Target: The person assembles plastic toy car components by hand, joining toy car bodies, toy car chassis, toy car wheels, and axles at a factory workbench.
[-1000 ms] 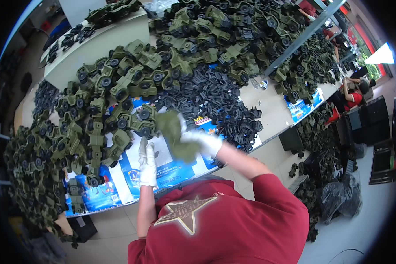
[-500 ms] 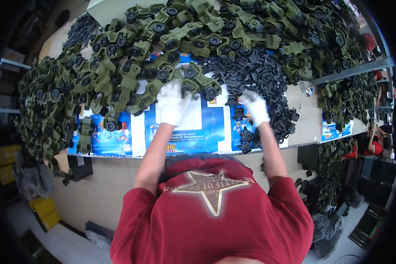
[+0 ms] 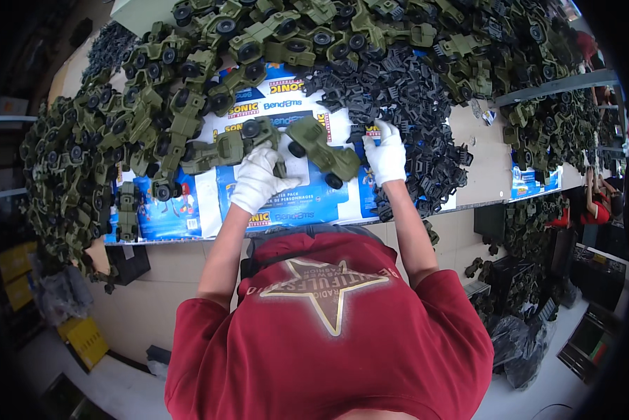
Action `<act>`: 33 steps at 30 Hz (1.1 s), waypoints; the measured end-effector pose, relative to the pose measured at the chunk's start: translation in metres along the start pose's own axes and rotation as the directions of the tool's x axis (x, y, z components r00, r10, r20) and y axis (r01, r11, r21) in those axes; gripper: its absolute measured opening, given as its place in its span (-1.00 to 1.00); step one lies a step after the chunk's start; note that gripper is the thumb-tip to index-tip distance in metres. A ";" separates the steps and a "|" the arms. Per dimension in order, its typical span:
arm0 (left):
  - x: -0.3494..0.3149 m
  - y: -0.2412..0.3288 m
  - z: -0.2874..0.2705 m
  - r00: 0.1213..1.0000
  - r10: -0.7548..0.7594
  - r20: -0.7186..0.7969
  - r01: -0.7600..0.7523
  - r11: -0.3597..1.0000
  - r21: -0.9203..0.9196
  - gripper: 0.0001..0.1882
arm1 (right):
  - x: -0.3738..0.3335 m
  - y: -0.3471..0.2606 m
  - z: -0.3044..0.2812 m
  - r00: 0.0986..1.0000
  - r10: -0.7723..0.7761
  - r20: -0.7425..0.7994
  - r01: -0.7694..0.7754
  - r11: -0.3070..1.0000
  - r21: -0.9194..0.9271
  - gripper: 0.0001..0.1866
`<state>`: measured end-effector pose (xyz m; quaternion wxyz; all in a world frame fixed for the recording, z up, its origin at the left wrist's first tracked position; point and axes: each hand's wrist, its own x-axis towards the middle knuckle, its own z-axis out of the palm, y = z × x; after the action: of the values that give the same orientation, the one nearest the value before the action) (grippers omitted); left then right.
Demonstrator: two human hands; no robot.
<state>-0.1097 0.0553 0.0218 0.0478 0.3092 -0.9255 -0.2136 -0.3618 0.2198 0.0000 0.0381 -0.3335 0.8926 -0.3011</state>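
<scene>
My left hand (image 3: 260, 180), in a white glove, has its fingers over an olive-green toy truck (image 3: 262, 131) with black wheels and its thumb out to the right. Part of that toy is hidden under the glove. A second green toy truck (image 3: 323, 150) lies tilted between my two hands, touched by neither. My right hand (image 3: 386, 157), gloved too, is at the left edge of a heap of small black plastic parts (image 3: 416, 105). Its fingers are bent toward the thumb; what they hold is too small and dark to make out.
Piles of green toy trucks (image 3: 146, 119) cover the left and back of the table. Printed blue-and-white cardboard (image 3: 307, 203) lies along the front edge. A metal bar (image 3: 556, 89) crosses at the right, with more toys beyond. Yellow crates (image 3: 83, 337) stand on the floor.
My left hand has come down and left onto a toy truck. A toy truck now lies apart between the hands. My right hand has moved slightly left and up.
</scene>
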 end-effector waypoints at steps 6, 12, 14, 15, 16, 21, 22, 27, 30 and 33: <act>-0.015 0.013 0.003 0.953 -0.155 -0.258 0.013 0.878 -0.479 -0.65 | 0.035 0.005 0.013 0.980 -0.039 0.194 0.076 0.979 -0.187 -0.69; 0.006 0.026 0.004 0.858 -0.500 -0.116 0.488 0.865 -0.116 -0.11 | 0.041 0.029 0.011 0.992 0.079 0.097 -0.110 0.923 0.368 -0.74; 0.010 0.030 -0.001 0.817 -0.574 0.044 0.576 0.811 -0.108 0.00 | 0.038 0.034 0.000 0.966 0.187 0.178 -0.254 0.809 0.529 -0.69; 0.008 0.024 -0.001 0.819 -0.571 0.050 0.573 0.812 -0.107 0.00 | 0.033 0.024 -0.013 0.917 0.231 0.325 -0.396 0.631 0.667 -0.68; 0.007 0.017 -0.001 0.849 -0.525 0.070 0.528 0.831 -0.174 0.03 | 0.029 0.025 -0.016 0.894 0.194 0.404 -0.443 0.514 0.734 -0.68; -0.020 -0.031 0.002 0.960 -0.196 0.201 0.264 0.389 -0.883 -0.11 | 0.010 -0.005 -0.021 0.793 0.064 0.606 -0.606 0.187 0.773 -0.68; -0.026 -0.034 0.002 0.958 -0.206 0.200 0.268 0.391 -0.880 -0.11 | 0.012 -0.009 -0.015 0.798 0.079 0.598 -0.576 0.392 0.717 -0.67; -0.047 -0.033 0.005 0.862 -0.207 0.463 0.477 0.021 -0.879 -0.19 | 0.052 -0.032 0.049 0.800 -0.255 0.544 -0.006 0.902 0.432 -0.59; -0.053 -0.031 0.011 0.850 -0.264 0.456 0.483 0.046 -0.874 -0.21 | 0.059 -0.055 0.077 0.728 -0.256 0.636 0.194 0.967 0.167 -0.53; -0.065 -0.040 0.018 0.850 -0.314 0.424 0.455 0.032 -0.890 -0.24 | 0.053 -0.074 0.065 0.796 -0.298 0.527 0.382 0.922 -0.056 -0.45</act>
<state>-0.0392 0.0716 -0.0092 0.1242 0.4274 -0.4452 -0.7770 -0.3428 0.1093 -0.0045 0.1905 -0.5580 0.7968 -0.1321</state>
